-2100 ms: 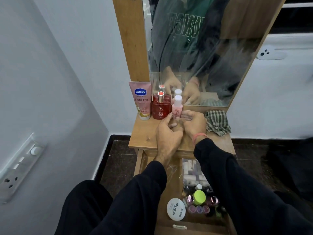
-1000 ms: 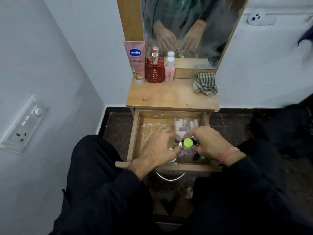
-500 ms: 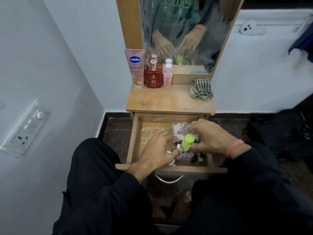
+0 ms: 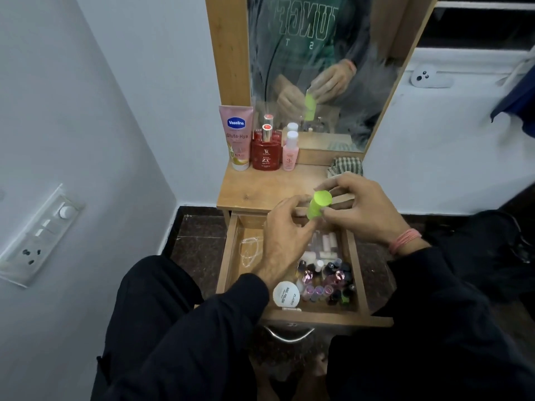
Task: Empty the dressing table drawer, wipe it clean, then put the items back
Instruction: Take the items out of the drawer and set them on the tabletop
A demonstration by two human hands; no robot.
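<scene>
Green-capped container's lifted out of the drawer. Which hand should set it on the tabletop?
Right, probably. The right hand grips the green-capped container with fingers curled round it, already over the tabletop. The left hand only pinches its lower end, nearer the drawer.

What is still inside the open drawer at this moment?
In the drawer: a round white nail polish remover tub, many small nail polish bottles, white rolls in a clear pack and a thin cord. The left hand covers its middle.
</scene>
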